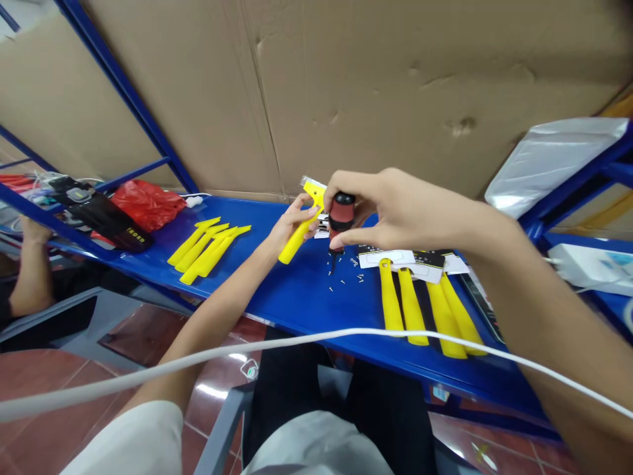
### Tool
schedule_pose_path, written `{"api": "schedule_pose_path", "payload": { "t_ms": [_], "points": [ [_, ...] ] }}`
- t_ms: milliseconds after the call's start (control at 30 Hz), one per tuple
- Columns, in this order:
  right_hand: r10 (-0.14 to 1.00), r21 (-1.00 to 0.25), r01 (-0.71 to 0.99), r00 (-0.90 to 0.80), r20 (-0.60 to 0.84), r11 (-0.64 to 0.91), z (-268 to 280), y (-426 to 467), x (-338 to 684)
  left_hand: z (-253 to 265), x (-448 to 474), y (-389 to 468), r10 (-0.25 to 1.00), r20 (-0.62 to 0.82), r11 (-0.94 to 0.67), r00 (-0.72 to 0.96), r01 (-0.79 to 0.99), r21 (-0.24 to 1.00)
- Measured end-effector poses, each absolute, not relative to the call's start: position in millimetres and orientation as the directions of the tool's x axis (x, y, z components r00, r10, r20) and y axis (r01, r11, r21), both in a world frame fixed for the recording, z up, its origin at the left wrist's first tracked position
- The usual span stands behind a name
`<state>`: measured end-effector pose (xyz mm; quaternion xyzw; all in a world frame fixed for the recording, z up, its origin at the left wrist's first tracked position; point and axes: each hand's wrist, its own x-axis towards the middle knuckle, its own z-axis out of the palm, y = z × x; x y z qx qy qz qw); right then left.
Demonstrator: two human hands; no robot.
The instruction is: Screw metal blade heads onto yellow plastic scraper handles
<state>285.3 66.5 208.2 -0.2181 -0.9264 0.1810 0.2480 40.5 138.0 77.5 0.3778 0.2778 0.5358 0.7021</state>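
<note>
My left hand (289, 223) is closed around a yellow-handled scraper (295, 243), its head tilted up and away with a clear strip at the tip. In my right hand (368, 201) is a screwdriver (341, 218) with a red and black handle, held upright beside the scraper with its shaft pointing down over the blue table. Under it lie several small loose screws (360, 277) and tiny ring-like parts (354, 262). Whether the screwdriver touches anything is hard to see. Several yellow handles (212, 254) lie in a group at the left.
More yellow handles (414, 310) with printed cards (428, 264) lie at the right of the blue table (297, 297). A black bag (101, 214) and red plastic bag (148, 206) are at the left. A white cable (277, 343) crosses in front. Another person's arm (32, 270) shows far left.
</note>
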Motion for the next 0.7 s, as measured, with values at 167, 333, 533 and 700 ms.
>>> {"api": "schedule_pose_path", "payload": {
  "t_ms": [167,333,533,700],
  "points": [
    [0.490,-0.452,0.332,-0.820,0.295,0.828,195.0,73.4,271.7,70.8,38.5,141.4,0.941,0.143,0.016,0.307,-0.462,0.887],
    [0.479,-0.461,0.330,-0.839,0.256,0.824,186.8,77.2,266.7,67.7,39.7,141.4,0.957,0.103,0.037,0.271,-0.465,0.885],
    [0.474,-0.462,0.325,-0.843,0.253,0.825,183.5,78.3,266.4,68.7,40.3,139.9,0.958,0.084,0.068,0.273,-0.503,0.862],
    [0.504,-0.454,0.352,-0.819,0.275,0.819,193.7,76.7,275.5,68.3,40.9,140.5,0.916,0.152,0.048,0.371,-0.479,0.876]
  ]
}}
